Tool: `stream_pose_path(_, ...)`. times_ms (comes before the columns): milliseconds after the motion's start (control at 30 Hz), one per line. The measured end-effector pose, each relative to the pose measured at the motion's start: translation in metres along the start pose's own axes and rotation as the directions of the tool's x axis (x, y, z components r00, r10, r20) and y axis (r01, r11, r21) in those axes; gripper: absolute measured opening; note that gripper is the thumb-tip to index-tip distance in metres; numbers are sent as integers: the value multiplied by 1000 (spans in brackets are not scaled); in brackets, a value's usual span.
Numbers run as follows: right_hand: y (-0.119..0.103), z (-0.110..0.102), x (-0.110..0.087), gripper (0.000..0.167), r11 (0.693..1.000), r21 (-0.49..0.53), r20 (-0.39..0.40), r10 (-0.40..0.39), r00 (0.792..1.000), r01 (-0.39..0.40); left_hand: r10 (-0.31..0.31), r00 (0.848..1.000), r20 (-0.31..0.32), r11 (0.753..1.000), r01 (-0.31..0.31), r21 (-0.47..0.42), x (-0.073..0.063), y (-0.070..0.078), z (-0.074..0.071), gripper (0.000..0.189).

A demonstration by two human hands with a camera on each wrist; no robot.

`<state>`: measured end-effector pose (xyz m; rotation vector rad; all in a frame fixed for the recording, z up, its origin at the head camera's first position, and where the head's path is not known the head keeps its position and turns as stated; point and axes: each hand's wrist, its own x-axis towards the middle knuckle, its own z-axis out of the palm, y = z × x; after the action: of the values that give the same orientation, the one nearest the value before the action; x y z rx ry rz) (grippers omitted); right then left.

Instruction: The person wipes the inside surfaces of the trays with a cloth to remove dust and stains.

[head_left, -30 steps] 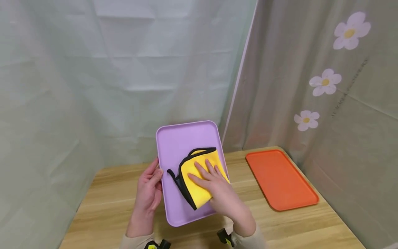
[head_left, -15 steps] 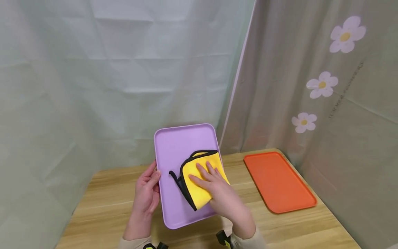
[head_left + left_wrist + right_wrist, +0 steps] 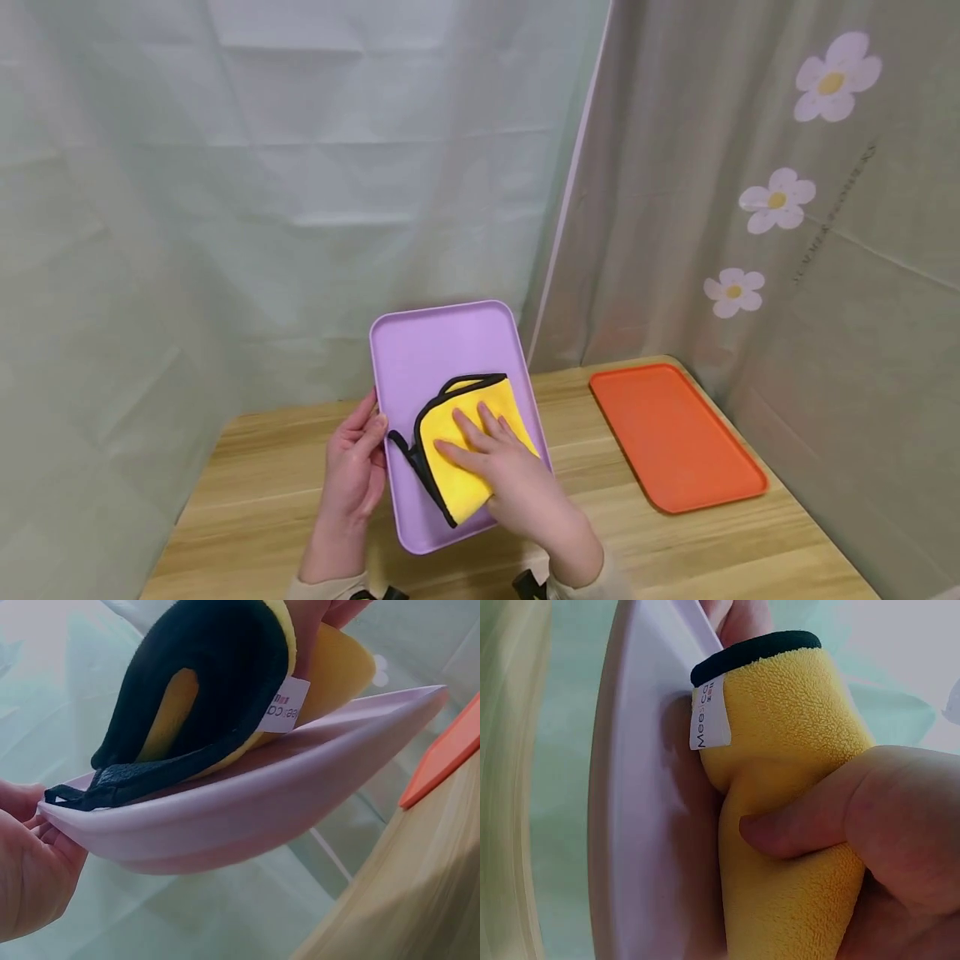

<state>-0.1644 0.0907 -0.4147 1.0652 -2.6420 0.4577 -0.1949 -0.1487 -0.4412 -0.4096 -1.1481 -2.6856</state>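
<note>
A purple tray [image 3: 438, 346] is held tilted up above the wooden table. My left hand [image 3: 351, 467] grips its left rim, thumb on top and fingers behind. On the tray's face lies a folded yellow cloth [image 3: 461, 425] with black edging and a dark underside. My right hand [image 3: 517, 483] holds this cloth against the tray, fingers spread over its top; in the right wrist view the thumb [image 3: 799, 825] presses into the cloth's fold. A white label [image 3: 711, 716] hangs from the edging. The cloth's black loop [image 3: 71, 796] reaches the rim beside my left hand in the left wrist view.
An orange tray [image 3: 678, 437] lies flat at the right side of the wooden table [image 3: 255, 492]. Pale curtains stand behind the table, and a grey curtain [image 3: 660, 183] with printed white flowers hangs along the right.
My right hand has slid the cloth to the left and slightly down across the purple tray. The left hand keeps its grip on the rim, and the tray has barely shifted.
</note>
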Motion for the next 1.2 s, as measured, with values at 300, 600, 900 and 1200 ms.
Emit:
stream_pose_path(300,-11,4,0,105,1000,-3,32,0,999,0,-29,997,-78,999,32,40,-3,-2,4,47)
stream_pose_path(600,-20,12,-2,104,998,-40,18,-51,999,51,-44,996,-78,998,47,33,-5,-5,5,44)
stream_pose_path(900,-25,15,-3,103,996,-66,13,-57,998,58,-53,997,-63,998,55,27,-5,-5,5,45)
stream_pose_path(1200,-27,16,-4,105,996,-59,23,-59,998,60,-60,995,-76,997,63,41,-6,-5,6,44)
